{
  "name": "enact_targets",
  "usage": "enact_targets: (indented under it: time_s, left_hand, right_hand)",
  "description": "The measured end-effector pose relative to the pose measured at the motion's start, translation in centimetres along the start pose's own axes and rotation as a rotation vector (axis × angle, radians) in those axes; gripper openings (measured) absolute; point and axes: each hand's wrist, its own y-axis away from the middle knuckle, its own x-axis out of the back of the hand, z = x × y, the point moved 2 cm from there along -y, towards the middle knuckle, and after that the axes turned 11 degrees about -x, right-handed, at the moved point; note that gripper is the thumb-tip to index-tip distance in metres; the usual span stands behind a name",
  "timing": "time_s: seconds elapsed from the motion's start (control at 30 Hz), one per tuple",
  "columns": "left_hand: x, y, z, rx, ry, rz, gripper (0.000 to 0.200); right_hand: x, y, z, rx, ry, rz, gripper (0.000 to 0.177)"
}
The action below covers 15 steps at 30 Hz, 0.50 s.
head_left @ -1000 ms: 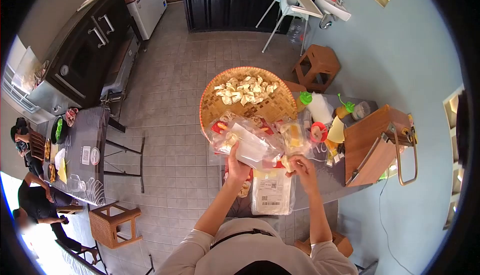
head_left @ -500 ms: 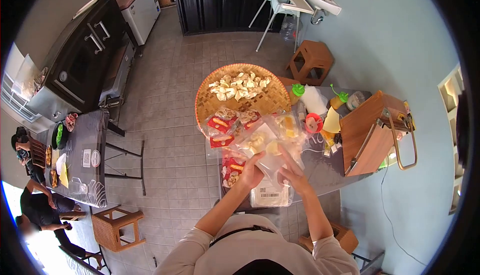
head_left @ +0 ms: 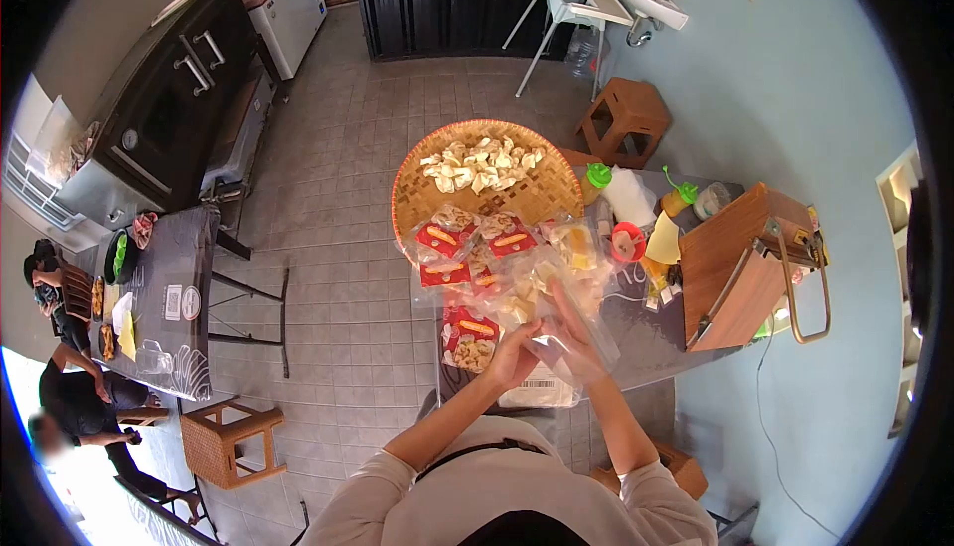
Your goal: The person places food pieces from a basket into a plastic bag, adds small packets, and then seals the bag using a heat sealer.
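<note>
Nearest, over the front of a dark tabletop (head_left: 651,352): a left hand (head_left: 515,357) with its grip clenched on the near end of a clear plastic bag (head_left: 600,335). Beside it, a right hand (head_left: 573,342) seen through film, fingers stretched toward the contents — cannot tell whether closed on anything. As for the bag: thin, glossy, creased, see-through, slanting forward between the wrists and the woven tray, with pale, creamy, folded pieces (head_left: 518,309) toward its far end (rather soft-edged behind the plastic).

Partly under the hands, a white packet (head_left: 537,396) with a barcode. To the left, a red-labelled pack (head_left: 471,325) showing pale brown bits. Farther on, similar packs (head_left: 440,239) overlapping the near part of a round woven tray (head_left: 427,205); across its far half, a loose heap of pale folded dumplings (head_left: 482,166).

Right of the tray, a red cup (head_left: 628,242), a green-capped bottle (head_left: 595,181) and, farther right, a wooden box (head_left: 723,270). Beyond the tabletop, a brown stool (head_left: 626,117) on the tiled floor; farthest, a pale high chair (head_left: 594,5) — just beside a white wall sink (head_left: 651,6).
</note>
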Motion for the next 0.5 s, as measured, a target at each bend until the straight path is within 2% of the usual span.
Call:
enact_targets:
  time_s: [0.13, 0.27, 0.33, 0.43, 0.47, 0.5]
  left_hand:
    - [0.3, 0.0, -0.2, 0.011, 0.004, 0.019, 0.030]
    - [1.3, -0.3, 0.0, 0.018, -0.025, -0.006, 0.027]
    - [1.7, -0.4, 0.0, 0.035, -0.021, 0.007, 0.026]
    - [2.8, -0.8, 0.1, 0.022, 0.048, 0.025, 0.029]
    - [2.6, -0.9, 0.5, -0.052, 0.078, 0.104, 0.028]
    - [2.6, -1.2, 1.0, -0.127, 0.108, 0.183, 0.028]
  right_hand:
    - [0.2, -0.4, 0.0, 0.054, 0.305, 0.007, 0.067]
    - [-0.6, -0.4, -1.7, 0.147, 0.421, 0.021, 0.066]
    - [-1.0, -0.3, -2.9, 0.155, 0.750, 0.120, 0.064]
    - [-0.8, -1.2, -0.2, 0.136, 0.660, 0.109, 0.060]
    - [-1.0, -1.2, 0.4, 0.133, 0.662, 0.109, 0.060]
    - [-1.3, -1.2, 1.1, 0.071, 0.434, 0.040, 0.058]
